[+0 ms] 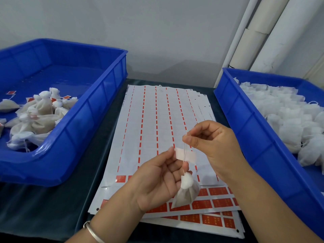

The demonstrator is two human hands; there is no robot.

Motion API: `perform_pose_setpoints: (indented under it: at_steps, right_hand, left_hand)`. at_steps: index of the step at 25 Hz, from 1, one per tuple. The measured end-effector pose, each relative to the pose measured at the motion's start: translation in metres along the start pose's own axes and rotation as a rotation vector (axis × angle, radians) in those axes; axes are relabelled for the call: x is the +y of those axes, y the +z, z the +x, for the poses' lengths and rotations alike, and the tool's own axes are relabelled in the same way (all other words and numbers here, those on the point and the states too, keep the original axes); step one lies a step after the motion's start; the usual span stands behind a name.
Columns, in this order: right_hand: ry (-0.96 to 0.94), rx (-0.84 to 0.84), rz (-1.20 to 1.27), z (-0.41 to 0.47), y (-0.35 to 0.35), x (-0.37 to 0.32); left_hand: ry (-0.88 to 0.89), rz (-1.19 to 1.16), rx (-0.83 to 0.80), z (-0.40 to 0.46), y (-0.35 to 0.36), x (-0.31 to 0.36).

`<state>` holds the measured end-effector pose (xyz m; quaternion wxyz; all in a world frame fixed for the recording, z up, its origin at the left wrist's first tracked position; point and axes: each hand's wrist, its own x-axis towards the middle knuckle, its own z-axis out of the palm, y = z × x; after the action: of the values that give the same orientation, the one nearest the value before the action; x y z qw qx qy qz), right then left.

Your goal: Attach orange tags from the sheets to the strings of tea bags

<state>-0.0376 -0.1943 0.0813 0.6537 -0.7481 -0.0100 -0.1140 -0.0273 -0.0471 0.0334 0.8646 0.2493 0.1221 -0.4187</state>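
To either side of the hands stand two blue crates: the left crate (98,109), beyond the left hand, holds tea bags that already carry orange tags; the right crate (245,120), past the right hand, is heaped with untagged white bags. Beneath both hands lies a stack of tag sheets (157,120), mostly peeled, with orange tags left only in the rows nearest the wrists. The left hand (157,181) pinches a peeled tag (185,156), pale side showing, while a tea bag (185,192) hangs just below its fingers. The right hand (213,142) pinches the string (184,151) taut, and the string crosses the tag's middle. This looks like the attaching step; next, I judge, the tag must fold shut over the string with its halves aligned.
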Motion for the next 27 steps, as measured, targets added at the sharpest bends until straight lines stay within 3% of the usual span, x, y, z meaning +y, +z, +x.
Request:
perform_pose_setpoints:
  at_steps: [18, 27]
  right_hand:
    - [-0.012, -0.013, -0.013, -0.0005, -0.0004, -0.0045]
    - [-0.025, -0.027, -0.076, 0.0, 0.0008, -0.0027]
  left_hand:
    - [-0.03, 0.085, -0.165, -0.005, 0.0041, 0.0006]
    - [-0.037, 0.168, -0.07, -0.0037, 0.0068, -0.0003]
